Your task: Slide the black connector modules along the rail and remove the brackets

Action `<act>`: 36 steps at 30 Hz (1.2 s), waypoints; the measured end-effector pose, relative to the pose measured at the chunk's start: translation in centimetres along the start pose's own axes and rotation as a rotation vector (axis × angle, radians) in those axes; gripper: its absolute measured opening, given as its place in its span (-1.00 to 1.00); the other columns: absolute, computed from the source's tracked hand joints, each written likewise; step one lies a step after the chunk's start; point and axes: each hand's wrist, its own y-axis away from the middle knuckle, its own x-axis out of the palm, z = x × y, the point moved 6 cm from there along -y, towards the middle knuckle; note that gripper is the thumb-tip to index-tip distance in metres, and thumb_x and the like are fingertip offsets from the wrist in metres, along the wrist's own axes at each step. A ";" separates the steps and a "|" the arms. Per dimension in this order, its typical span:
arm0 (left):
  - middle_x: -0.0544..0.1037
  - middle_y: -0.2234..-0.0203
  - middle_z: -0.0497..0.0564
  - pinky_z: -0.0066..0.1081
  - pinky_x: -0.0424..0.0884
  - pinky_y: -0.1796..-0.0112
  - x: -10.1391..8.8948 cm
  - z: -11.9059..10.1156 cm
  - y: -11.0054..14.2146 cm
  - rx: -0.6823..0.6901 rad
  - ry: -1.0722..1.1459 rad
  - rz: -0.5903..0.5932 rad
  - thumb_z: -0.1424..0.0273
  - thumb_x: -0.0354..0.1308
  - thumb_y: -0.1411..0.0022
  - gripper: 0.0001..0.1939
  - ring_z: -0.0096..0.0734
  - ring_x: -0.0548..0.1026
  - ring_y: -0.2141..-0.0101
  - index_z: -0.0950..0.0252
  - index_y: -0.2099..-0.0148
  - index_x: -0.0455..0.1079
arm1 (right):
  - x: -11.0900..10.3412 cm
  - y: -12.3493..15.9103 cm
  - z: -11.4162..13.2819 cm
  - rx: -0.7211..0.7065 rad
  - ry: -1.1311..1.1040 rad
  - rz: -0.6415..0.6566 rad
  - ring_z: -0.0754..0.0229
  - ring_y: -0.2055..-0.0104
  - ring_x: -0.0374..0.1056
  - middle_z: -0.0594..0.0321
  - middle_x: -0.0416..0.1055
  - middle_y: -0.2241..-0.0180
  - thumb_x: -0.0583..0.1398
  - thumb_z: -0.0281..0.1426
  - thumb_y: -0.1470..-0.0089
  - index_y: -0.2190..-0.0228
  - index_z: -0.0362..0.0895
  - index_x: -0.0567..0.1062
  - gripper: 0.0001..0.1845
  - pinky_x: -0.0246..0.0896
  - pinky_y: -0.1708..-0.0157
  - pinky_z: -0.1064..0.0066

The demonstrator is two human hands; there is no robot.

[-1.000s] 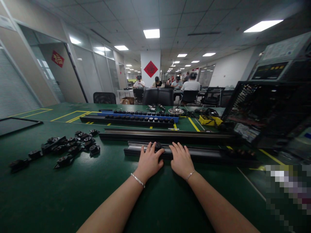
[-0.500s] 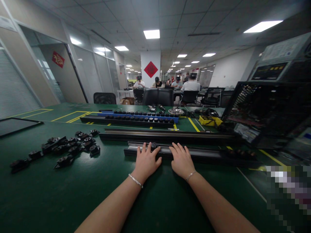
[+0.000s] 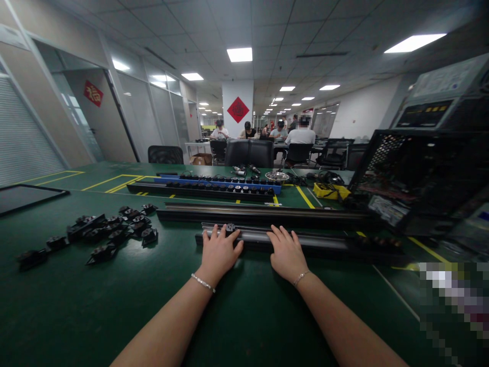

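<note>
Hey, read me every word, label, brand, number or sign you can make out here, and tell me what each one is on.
"福": on the red sign on the door at left.
Red diamond sign on the pillar: too dark to read.
Grey unit at right: print too small.
Pale label low on the open black case: too blurred.
Nearest black rail: no text visible.

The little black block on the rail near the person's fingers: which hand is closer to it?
The left hand: its fingertips are right by the block. The right hand is at the rail farther right, apart from the block.
</note>
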 end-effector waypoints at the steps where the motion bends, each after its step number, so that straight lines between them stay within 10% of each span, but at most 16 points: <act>1: 0.33 -0.11 0.05 0.15 -0.03 -0.06 0.0 0.4 0.0 -0.020 -0.001 0.012 0.02 -0.17 -0.21 -0.53 0.07 0.15 -0.15 -0.08 -0.11 0.26 | 0.0 0.0 0.0 -0.001 -0.003 0.001 0.05 -0.26 -0.14 0.19 0.05 -0.22 0.01 -0.51 0.12 -0.08 -0.14 0.27 -0.36 -0.39 -0.19 0.09; 36: 0.43 -0.01 -0.06 -0.31 0.33 0.10 -0.1 8.8 -0.7 -0.312 0.104 0.025 0.17 -0.24 -0.27 -0.56 -0.23 0.42 0.09 0.02 0.06 0.46 | 0.0 0.1 -0.1 -0.006 -0.005 0.003 0.06 -0.25 -0.13 0.19 0.04 -0.22 0.02 -0.52 0.10 -0.08 -0.14 0.27 -0.37 -0.38 -0.19 0.11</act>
